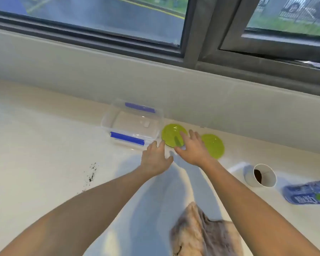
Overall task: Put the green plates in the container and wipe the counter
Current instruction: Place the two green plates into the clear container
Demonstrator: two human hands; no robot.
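Two round green plates lie flat on the white counter point(44, 145) near the back wall. The left plate point(171, 133) sits just right of a clear plastic container point(107, 122) with blue clips. The right plate point(214, 145) is partly covered by my right hand point(192, 146), which hovers open with fingers spread over the gap between the plates, fingertips over the left plate. My left hand point(155, 157) is open, palm down, just in front of the container's right corner. A beige cloth point(203, 231) lies crumpled near the front edge.
Dark crumbs point(91, 174) are scattered on the counter left of my left forearm. A tipped white paper cup point(260, 175) with dark residue and a blue packet point(307, 193) lie at the right. A window ledge and wall rise behind the container.
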